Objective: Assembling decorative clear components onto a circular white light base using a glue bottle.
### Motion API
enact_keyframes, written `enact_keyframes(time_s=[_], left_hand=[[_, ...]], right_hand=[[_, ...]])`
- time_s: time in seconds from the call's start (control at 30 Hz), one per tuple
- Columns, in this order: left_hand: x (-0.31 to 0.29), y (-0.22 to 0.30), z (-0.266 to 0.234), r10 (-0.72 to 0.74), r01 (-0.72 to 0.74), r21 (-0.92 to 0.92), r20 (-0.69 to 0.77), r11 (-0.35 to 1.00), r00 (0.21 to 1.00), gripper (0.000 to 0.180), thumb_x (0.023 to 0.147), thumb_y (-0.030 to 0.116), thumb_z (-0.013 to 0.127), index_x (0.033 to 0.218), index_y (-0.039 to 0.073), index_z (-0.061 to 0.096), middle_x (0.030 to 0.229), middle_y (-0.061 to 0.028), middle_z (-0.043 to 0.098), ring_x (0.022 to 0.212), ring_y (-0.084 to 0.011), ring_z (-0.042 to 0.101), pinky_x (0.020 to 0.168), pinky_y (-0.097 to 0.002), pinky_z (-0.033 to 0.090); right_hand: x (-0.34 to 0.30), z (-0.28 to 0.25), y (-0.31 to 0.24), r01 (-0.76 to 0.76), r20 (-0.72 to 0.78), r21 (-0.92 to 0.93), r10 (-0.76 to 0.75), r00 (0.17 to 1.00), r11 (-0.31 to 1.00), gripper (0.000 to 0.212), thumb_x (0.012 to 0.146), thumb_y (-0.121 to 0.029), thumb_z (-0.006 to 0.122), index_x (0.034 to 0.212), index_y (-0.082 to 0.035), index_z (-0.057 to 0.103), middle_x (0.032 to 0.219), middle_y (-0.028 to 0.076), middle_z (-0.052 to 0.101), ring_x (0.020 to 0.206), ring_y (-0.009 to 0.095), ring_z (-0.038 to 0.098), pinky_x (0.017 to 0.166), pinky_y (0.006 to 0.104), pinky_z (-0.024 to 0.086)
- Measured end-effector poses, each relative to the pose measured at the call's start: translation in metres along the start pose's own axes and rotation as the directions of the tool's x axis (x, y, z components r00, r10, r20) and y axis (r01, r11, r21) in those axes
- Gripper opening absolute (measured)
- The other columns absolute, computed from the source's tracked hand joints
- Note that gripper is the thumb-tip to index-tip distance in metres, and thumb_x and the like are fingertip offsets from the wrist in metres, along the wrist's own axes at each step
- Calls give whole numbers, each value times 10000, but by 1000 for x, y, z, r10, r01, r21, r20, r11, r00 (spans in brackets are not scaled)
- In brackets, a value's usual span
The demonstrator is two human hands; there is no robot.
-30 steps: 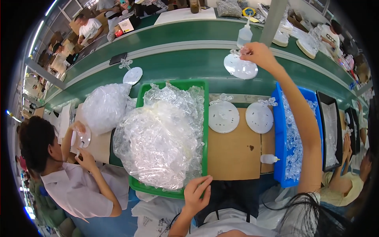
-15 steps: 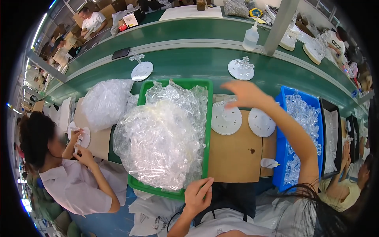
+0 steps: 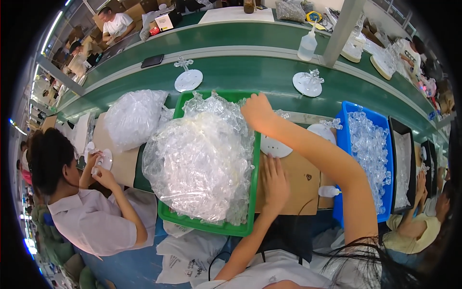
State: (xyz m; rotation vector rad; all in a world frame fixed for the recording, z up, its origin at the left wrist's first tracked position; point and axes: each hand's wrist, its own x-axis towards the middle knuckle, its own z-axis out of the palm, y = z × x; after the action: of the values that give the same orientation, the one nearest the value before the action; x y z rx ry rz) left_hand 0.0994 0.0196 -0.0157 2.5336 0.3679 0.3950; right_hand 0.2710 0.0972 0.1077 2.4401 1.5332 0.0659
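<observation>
My right hand point(image 3: 257, 113) is closed at the far right corner of the green bin point(image 3: 251, 202), its fingertips hidden; what they hold, if anything, I cannot make out. The bin is heaped with clear plastic pieces point(image 3: 211, 106) under a large clear bag point(image 3: 192, 164). My left hand point(image 3: 275, 180) lies with fingers stretched on the cardboard point(image 3: 298, 192), its tips at the near edge of a white round disc point(image 3: 275, 148). My right forearm covers part of this disc. A second white disc point(image 3: 321, 130) sits to its right, with a clear cross-shaped piece point(image 3: 332, 124) at its edge.
At the right stands a blue bin point(image 3: 342, 192) of clear pieces, with a small white bottle point(image 3: 328, 191) beside it. Two more discs, one at left point(image 3: 188, 81) and one at right point(image 3: 308, 85), lie farther back. A co-worker point(image 3: 91, 212) sits at the left.
My right hand has moved left from above the discs to the green bin's far corner, and its fingers have closed. My left hand has moved forward onto the cardboard. The view has shifted slightly.
</observation>
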Motion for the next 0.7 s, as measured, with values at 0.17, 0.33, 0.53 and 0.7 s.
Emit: enact_keyframes(time_s=[0.17, 0.33, 0.53, 0.7], left_hand=[[8, -20, 9, 62, -53, 88, -103, 995, 993, 547, 887, 222, 545, 1352, -21, 391, 1415, -267, 317, 1351, -390, 267, 1096, -484, 259], [-32, -8, -3, 71, -70, 73, -4, 995, 997, 514, 874, 228, 569, 1318, 0, 444, 1339, -254, 394, 1297, -387, 345, 1074, -508, 280], [-81, 4, -35, 124, -115, -133, 60, 984, 990, 426, 885, 175, 544, 1269, -2, 491, 1233, -229, 455, 1240, -390, 408, 1053, -490, 320], [-83, -2, -39, 92, -87, -262, 5, 961, 996, 449, 871, 116, 541, 1299, 1, 469, 1356, -258, 367, 1281, -453, 344, 1034, -498, 339]], right_hand=[[-31, 1, 10, 33, -239, 169, 9, 971, 985, 159, 701, -116, 655, 855, -91, 687, 784, 97, 650, 758, 283, 657, 594, 376, 486], [-138, -38, 21, 10, -230, 827, 323, 918, 561, 254, 771, -72, 645, 1022, -100, 667, 871, 89, 658, 809, 230, 650, 685, 331, 514], [-258, 4, -43, -16, 326, 835, 473, 819, -550, 348, 805, 2, 645, 1149, 0, 592, 1086, 96, 629, 938, 166, 627, 849, 275, 493], [-263, 53, -76, 113, 473, 633, 498, 727, -766, 358, 798, 2, 654, 1144, -15, 560, 1121, 97, 599, 986, 161, 601, 838, 281, 492]])
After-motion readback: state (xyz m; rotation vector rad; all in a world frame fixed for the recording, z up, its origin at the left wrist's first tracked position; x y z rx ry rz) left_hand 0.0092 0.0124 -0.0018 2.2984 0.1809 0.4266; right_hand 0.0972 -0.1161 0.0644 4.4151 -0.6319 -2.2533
